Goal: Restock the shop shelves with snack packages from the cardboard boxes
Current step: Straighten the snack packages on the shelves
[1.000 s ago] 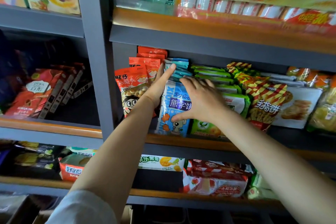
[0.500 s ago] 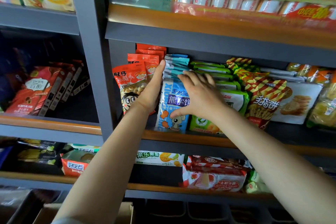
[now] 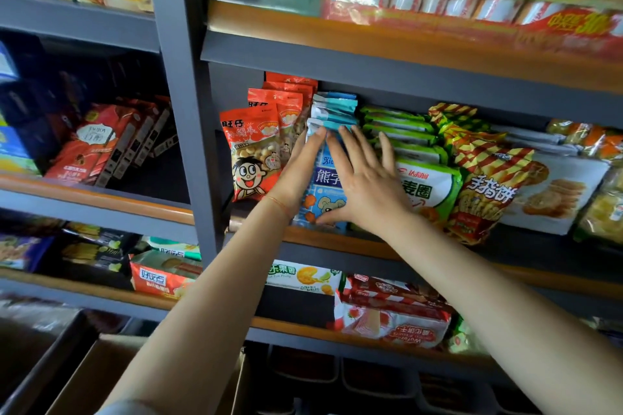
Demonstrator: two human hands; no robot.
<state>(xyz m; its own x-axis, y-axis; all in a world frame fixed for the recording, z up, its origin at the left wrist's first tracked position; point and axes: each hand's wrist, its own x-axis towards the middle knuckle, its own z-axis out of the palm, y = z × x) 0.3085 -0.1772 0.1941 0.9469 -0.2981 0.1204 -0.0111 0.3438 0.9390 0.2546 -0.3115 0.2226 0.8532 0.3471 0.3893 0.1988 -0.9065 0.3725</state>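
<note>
The blue bear-biscuit packet (image 3: 325, 192) (reading "熊字") stands beside red "旺仔" bags (image 3: 251, 153). Both grips are spread: left hand (image 3: 298, 172) flat against its left edge, right hand (image 3: 365, 185) pressing its front.

- I see both hands on the blue bear biscuit packs (image 3: 328, 192) at centre, on the middle shelf (image 3: 337, 235).
- My left hand (image 3: 301, 172) lies flat along their 9 o'clock side, fingers straight.
- My right hand (image 3: 365, 185) presses flat on the front pack, fingers spread toward 12 o'clock.
- Red snack bags (image 3: 251, 152) stand just beside at 9 o'clock; green packs (image 3: 428, 189) at 3 o'clock.
- A cardboard box (image 3: 101, 377) sits at 7 o'clock.
</note>
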